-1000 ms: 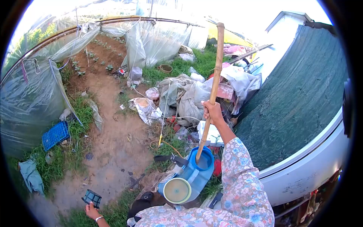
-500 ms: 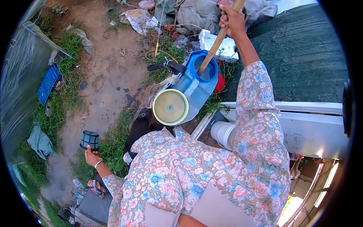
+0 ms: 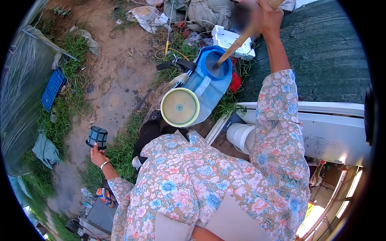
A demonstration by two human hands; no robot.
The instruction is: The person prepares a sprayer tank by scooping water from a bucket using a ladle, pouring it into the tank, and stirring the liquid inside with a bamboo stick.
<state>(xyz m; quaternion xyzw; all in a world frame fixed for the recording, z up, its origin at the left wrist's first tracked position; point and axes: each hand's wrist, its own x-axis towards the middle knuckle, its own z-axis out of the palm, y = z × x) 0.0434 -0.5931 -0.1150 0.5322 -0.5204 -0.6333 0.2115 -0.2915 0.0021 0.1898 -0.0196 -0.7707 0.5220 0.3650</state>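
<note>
My right hand [image 3: 271, 16] is closed in a grip at the end of a raised, outstretched arm — the forearm [image 3: 278, 54] bare below a flowered sleeve [image 3: 277, 104]. My left hand [image 3: 97, 156] reaches out low to the side, fingers pinched together, a pale band [image 3: 105, 164] around the wrist.

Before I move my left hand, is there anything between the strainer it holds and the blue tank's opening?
The bamboo pole slants into the opening, held by your right hand; nothing else visible blocks it.
</note>
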